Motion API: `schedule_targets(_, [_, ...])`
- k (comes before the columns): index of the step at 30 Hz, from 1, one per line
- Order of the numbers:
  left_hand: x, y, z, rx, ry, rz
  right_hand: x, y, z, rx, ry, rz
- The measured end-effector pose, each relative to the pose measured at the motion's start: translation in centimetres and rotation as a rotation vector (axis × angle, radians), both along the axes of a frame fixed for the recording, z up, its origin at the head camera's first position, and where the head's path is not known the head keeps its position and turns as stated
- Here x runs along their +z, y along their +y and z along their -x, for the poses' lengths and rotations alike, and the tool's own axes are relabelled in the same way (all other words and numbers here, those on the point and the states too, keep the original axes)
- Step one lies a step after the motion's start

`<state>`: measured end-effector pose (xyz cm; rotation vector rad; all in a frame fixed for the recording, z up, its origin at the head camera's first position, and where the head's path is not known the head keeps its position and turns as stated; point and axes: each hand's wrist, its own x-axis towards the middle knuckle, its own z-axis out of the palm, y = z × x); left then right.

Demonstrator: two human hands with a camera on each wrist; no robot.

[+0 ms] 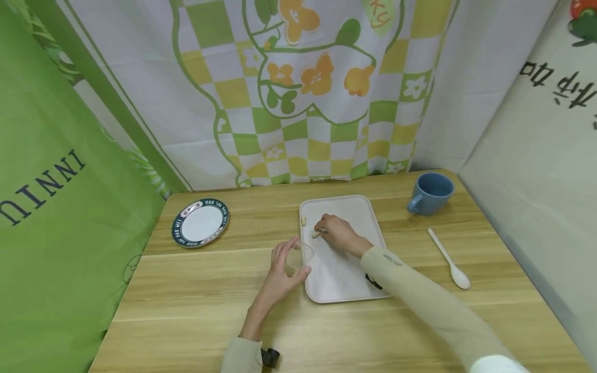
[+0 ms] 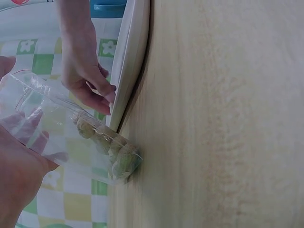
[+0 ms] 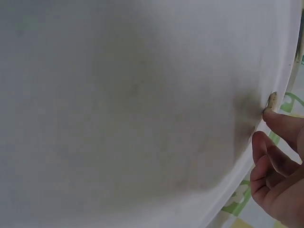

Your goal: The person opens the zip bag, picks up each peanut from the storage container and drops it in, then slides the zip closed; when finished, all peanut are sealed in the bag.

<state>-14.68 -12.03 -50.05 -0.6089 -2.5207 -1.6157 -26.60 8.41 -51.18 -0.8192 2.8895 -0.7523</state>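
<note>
My left hand holds a clear plastic cup beside the tray's left edge, thumb and fingers round its wall. Several peanuts in the shell lie heaped at the cup's bottom end. The cup looks tilted in the left wrist view. Over the left part of the white tray, my right hand reaches down with curled fingers, its fingertips at a peanut. Another peanut lies against the tray's left rim, just beyond those fingertips.
On the wooden table, a plate with a dark patterned rim sits at the back left. A blue mug stands at the back right, with a white spoon in front of it. Patterned cloth hangs behind the table.
</note>
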Motion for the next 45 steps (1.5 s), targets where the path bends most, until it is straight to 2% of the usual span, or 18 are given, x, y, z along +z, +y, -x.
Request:
schedule_targets(5, [0.4, 0.1, -0.2, -0.017, -0.025, -0.014, -0.9, 0.1, 0.2, -0.002, 0.026, 0.019])
schedule_targets(8, [-0.9, -0.2, 0.3, -0.016, -0.012, -0.021, -1.0, 0.1, 0.3, -0.006, 0.039, 0.026])
schedule_targets(15, [-1.0, -0.1, 0.5, -0.005, 0.003, -0.008, -0.4, 0.5, -0.4, -0.037, 0.033, 0.078])
schedule_targets(22, [-1.1, 0.0, 0.5, 0.003, 0.017, 0.002, 1.1, 0.4, -1.8, -0.015, 0.071, 0.141])
schedule_targets(29, [-1.0, 0.1, 0.6, 0.014, 0.008, 0.005, 3.5, -0.3, -3.7, 0.067, 0.140, 0.329])
schedule_targets(34, [-0.9, 0.2, 0.7, 0.016, 0.019, 0.007, 5.0, -0.9, -4.7, 0.074, 0.166, 0.429])
schedule_targets(41, [-1.0, 0.2, 0.8, 0.015, 0.024, 0.009, 6.0, -0.8, -5.5, 0.029, 0.218, 0.453])
schedule_targets(45, [-1.1, 0.2, 0.8, 0.018, 0.017, 0.008, 6.4, -0.7, -6.0, 0.081, 0.235, 0.452])
